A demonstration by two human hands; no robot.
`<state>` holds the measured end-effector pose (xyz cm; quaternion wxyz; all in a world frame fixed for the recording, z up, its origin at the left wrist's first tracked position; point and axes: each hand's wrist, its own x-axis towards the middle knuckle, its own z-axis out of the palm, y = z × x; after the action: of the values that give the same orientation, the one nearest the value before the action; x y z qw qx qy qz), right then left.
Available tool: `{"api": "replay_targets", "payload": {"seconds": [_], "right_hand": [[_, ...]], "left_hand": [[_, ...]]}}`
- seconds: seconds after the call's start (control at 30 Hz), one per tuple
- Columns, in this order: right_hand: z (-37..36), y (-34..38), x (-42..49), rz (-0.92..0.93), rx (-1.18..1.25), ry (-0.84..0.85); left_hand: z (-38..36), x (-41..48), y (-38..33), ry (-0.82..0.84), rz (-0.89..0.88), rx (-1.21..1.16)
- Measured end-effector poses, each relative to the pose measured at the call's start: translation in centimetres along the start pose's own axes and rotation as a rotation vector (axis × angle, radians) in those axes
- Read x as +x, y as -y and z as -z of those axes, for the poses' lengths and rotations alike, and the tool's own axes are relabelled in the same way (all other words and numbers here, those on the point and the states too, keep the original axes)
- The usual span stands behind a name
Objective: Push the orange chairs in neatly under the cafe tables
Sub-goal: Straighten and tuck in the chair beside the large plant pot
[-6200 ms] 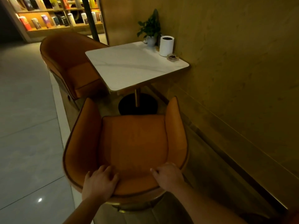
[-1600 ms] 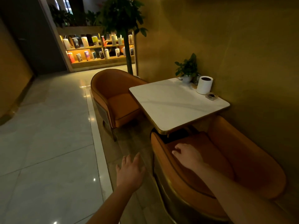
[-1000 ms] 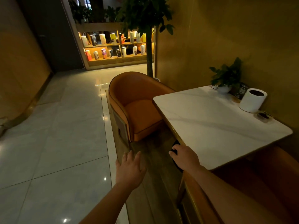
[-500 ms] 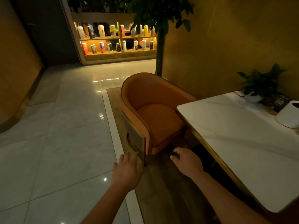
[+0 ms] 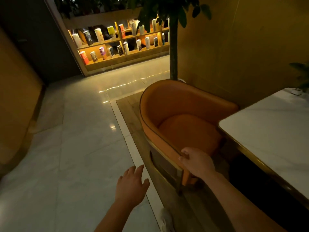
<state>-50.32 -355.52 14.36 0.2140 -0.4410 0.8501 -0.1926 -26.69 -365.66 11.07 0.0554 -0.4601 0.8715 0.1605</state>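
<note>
Head view: the chair (image 5: 184,118) stands on the wood strip of the floor (image 5: 83,148), just beside the bench (image 5: 270,136) corner, its seat open toward the bench. A tree (image 5: 173,52) trunk rises right behind its back, with a wall close by. The right hand (image 5: 196,162) curls its fingers over the chair's near rim. The left hand (image 5: 132,183) hovers with fingers spread, touching nothing. A lit shelf (image 5: 120,42) of books glows far off. The bench runs off the right edge and its underside is lost in the dark. A plant (image 5: 301,76) is cut off there. The chair's legs are hard to make out. A pale shoe (image 5: 165,218) shows at the bottom.
</note>
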Motion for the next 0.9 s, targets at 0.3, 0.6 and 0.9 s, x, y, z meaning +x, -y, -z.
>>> {"api": "replay_targets", "payload": {"seconds": [0.3,0.6,0.9], "right_hand": [[-0.1,4.7,20.1,-0.04,-0.016,0.1],[-1.1,5.5,33.2,-0.285,0.059,0.051],[-3.2,10.4,41.5,-0.688,0.192,-0.074]], "left_hand": [[6.3,20.3,4.4,0.031,-0.002,0.069],[10.5,40.5,2.5,0.061,-0.351,0.122],[12.7,57.7,3.1,0.305,-0.764,0.276]]}}
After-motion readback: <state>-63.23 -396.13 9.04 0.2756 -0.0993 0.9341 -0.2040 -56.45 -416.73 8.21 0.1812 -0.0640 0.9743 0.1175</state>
